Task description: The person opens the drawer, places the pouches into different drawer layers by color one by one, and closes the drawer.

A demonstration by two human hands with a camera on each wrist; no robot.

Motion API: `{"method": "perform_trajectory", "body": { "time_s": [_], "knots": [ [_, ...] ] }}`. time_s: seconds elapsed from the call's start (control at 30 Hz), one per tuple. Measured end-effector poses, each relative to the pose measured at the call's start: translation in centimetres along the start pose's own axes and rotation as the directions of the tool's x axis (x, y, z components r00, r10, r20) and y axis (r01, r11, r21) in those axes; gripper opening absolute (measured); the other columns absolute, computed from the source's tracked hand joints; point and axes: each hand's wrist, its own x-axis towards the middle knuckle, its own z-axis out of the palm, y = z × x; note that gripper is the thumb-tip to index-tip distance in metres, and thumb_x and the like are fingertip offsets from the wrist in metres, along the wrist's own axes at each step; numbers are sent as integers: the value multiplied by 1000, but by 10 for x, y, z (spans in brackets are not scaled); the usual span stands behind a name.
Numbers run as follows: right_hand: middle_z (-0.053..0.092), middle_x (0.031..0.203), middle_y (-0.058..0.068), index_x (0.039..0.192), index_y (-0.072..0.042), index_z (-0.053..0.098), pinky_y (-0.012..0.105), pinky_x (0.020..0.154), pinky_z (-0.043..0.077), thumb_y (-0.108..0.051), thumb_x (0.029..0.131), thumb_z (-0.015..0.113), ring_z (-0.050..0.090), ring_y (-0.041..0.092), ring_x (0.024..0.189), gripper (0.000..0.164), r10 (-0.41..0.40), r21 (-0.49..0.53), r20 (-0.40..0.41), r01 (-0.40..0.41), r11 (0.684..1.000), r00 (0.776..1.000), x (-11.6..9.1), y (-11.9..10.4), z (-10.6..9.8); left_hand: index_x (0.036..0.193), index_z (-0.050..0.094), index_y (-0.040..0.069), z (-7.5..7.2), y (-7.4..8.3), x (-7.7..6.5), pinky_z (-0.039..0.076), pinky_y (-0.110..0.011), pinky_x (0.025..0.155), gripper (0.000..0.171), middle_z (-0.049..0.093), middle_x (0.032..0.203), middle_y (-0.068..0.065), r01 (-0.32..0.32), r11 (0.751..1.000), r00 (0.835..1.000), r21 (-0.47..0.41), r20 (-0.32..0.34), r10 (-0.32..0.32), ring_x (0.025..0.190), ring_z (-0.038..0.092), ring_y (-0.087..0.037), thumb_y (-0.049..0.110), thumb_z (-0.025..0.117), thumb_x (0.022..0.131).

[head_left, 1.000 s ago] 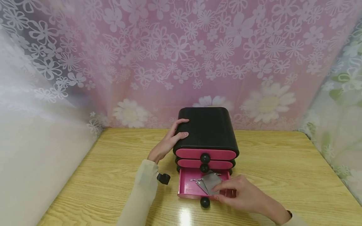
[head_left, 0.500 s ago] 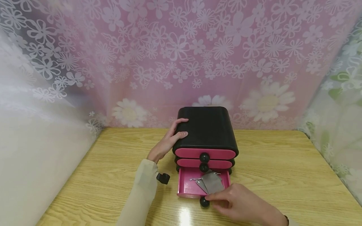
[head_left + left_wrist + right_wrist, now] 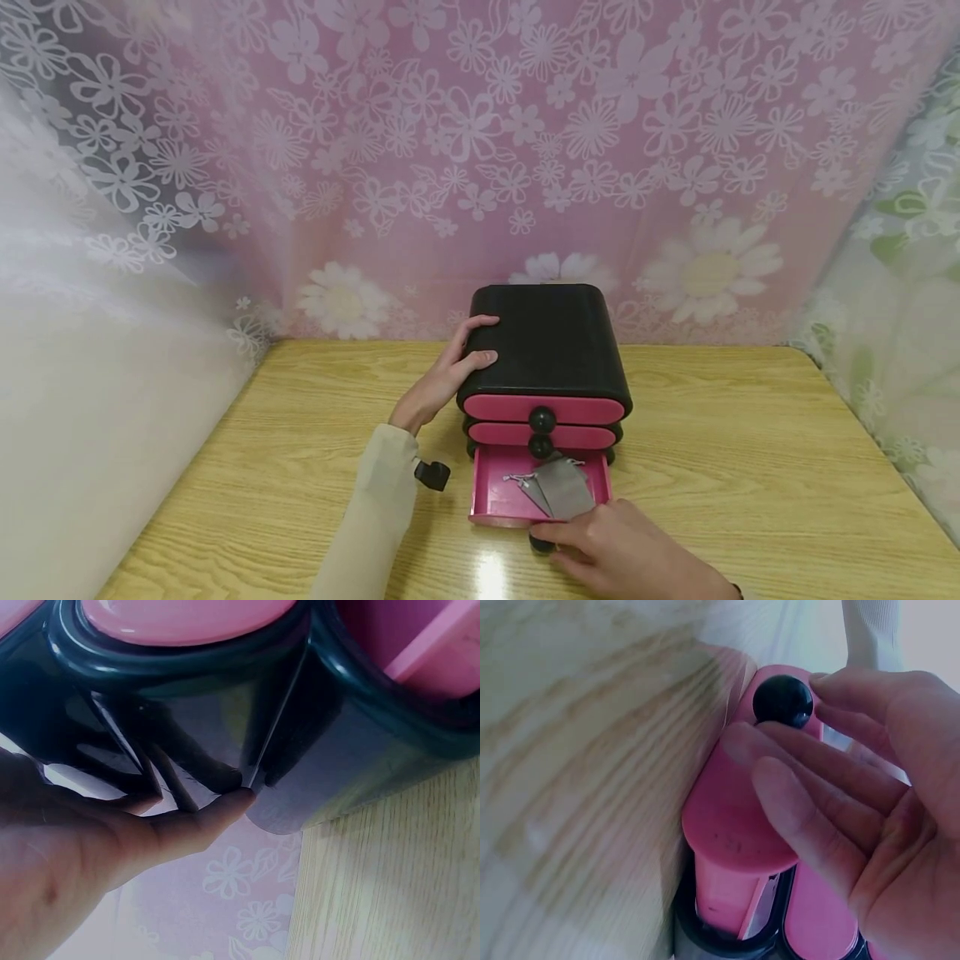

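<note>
A black organizer with three pink-fronted drawers stands on the table; its bottom drawer is pulled out. Two grey drawstring pouches lie overlapping in that drawer. My left hand rests against the organizer's left side, thumb and a fingertip on the top edge; in the left wrist view its fingers lie along the glossy side wall. My right hand is at the bottom drawer's round black knob, fingertips right at its edge and fingers fairly straight, with nothing else in the hand.
Wood-grain table extends on both sides of the organizer. A pink flowered curtain hangs behind, with pale sheets at left and right. A small black device sits at the left cuff. Two upper drawers with black knobs are closed.
My right hand has left the grey pouches and moved down and left to the bottom drawer's knob. The pouches stay in the drawer. The left hand keeps its place.
</note>
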Motion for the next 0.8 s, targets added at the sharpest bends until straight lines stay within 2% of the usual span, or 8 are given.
{"method": "perform_trajectory", "body": {
  "time_s": [0.1,0.23,0.37,0.5,0.7,0.73,0.8],
  "knots": [
    [65,80,-25,130,-29,72,12,58,41,-30,97,70,39,-7,59,33,15,-48,11,-15,999,1000,2,-2,1,150,37,42,0,0,0,46,-47,110,49,39,156,-3,4,1000,1000,0,-5,-4,135,53,-25,31,52,104],
    [44,63,-23,132,-30,70,13,52,32,-31,98,69,31,-4,54,34,13,-120,18,-11,993,1000,3,-4,3,151,37,41,0,0,1,46,-47,110,50,38,156,-3,2,1000,1000,3,-3,-2,135,53,-26,31,52,104],
    [31,60,-18,132,-31,69,16,49,24,-33,99,68,25,-1,52,34,23,-154,23,-19,988,999,4,-6,6,152,36,39,0,-1,1,46,-46,110,50,38,156,-4,3,1000,1000,6,-2,-3,135,53,-26,30,52,104],
    [35,62,-20,126,-30,72,16,49,26,-33,98,68,28,-2,53,29,36,-146,3,-36,989,999,5,-8,8,152,36,39,0,-2,1,45,-46,111,51,37,157,-3,10,1000,1000,7,-4,-10,135,53,-26,31,52,104],
    [35,61,-20,124,-29,73,17,47,25,-32,98,68,28,-3,50,26,96,-72,-26,-97,993,995,3,-7,7,151,36,39,0,-1,1,44,-48,112,51,35,158,-2,5,1000,1000,3,-2,-5,136,52,-27,32,52,103],
    [37,60,-20,124,-29,73,18,47,25,-32,99,68,28,-3,50,27,107,-61,-31,-109,992,994,3,-7,7,151,36,39,0,-1,0,44,-48,111,51,35,158,-2,4,1000,1000,1,-3,-4,136,52,-27,32,52,104],
    [53,64,-20,124,-28,74,17,47,29,-31,99,68,33,-5,50,26,113,-46,-57,-116,992,992,2,-6,6,151,36,39,1,-1,0,44,-48,111,51,35,158,-2,3,1000,1000,-1,-3,-3,136,52,-27,32,52,104]
  ]
}}
